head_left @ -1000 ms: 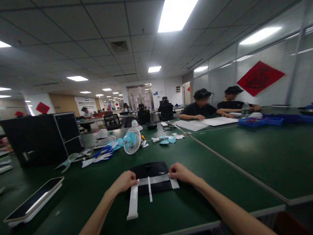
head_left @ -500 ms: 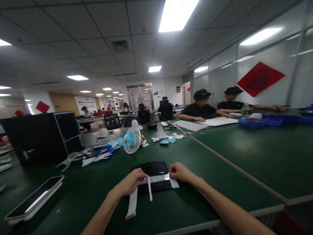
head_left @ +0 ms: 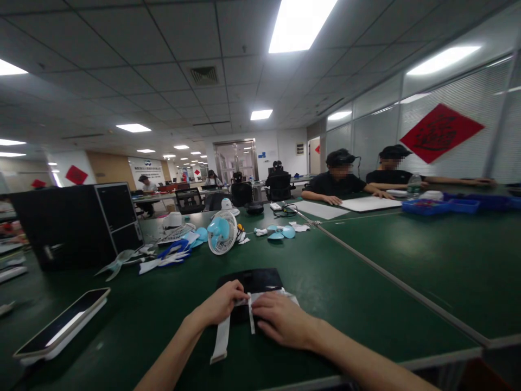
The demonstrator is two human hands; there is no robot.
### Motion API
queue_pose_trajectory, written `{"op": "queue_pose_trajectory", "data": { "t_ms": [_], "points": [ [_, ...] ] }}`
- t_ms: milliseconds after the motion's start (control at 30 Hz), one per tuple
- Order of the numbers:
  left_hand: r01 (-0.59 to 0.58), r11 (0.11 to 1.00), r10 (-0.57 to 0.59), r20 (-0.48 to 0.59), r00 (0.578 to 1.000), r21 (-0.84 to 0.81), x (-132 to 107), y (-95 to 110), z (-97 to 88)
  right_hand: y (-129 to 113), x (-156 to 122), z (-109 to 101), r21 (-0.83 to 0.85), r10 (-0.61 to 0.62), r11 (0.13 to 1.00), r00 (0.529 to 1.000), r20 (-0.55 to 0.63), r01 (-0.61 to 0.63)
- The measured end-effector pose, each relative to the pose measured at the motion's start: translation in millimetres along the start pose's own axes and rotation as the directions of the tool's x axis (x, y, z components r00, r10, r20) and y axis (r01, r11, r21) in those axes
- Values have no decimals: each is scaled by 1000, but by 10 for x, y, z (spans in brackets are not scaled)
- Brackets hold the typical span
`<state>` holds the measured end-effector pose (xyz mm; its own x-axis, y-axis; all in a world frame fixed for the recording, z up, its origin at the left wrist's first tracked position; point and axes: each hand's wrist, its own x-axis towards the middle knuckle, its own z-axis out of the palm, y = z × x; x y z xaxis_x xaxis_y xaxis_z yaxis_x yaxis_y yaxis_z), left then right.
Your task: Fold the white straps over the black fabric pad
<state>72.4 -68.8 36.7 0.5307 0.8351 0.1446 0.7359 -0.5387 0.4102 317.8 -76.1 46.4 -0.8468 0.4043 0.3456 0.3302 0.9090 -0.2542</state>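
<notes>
A flat black item [head_left: 260, 278], perhaps a pouch or case, lies on the green table in front of me. A pale, shiny band crosses it, mostly hidden under my hands. My left hand [head_left: 222, 303] is closed at its left side, fingertips pinching the upper end of a narrow white strip [head_left: 251, 317]. A wider white strap [head_left: 220, 341] hangs out below that hand onto the table. My right hand [head_left: 287, 320] lies palm down over the band's right part, fingers stretched out, their tips touching or very close to the narrow strip.
A phone [head_left: 63, 321] lies at the left, before a black computer case [head_left: 69, 225]. Farther back are a small fan [head_left: 222, 233], gloves [head_left: 173, 254] and blue fan blades [head_left: 281, 233]. A metal seam [head_left: 366, 259] crosses the table. Two people sit at the right near blue trays [head_left: 425, 206].
My right hand has moved left from the band's right end and now lies flatter across it, beside the narrow strip. My left hand stays nearly in place. The view has shifted slightly.
</notes>
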Motion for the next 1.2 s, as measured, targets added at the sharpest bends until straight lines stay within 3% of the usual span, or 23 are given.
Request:
{"op": "queue_pose_trajectory", "data": {
  "t_ms": [200, 667, 1200],
  "points": [
    [-25, 1000, 25, -14, 1000, -3, -4, 2, -3, -34, 45, 124, -9, 49, 999, 994, 93, -48],
    [-19, 999, 20, -16, 1000, 44, 16, -43, 22, -73, -29, 103, -66, -41, 997, 992, 122, 49],
    [-23, 997, 26, -33, 999, 68, 6, -33, -8, -63, 81, 110, -16, 73, 997, 989, 131, -71]
  ]
}}
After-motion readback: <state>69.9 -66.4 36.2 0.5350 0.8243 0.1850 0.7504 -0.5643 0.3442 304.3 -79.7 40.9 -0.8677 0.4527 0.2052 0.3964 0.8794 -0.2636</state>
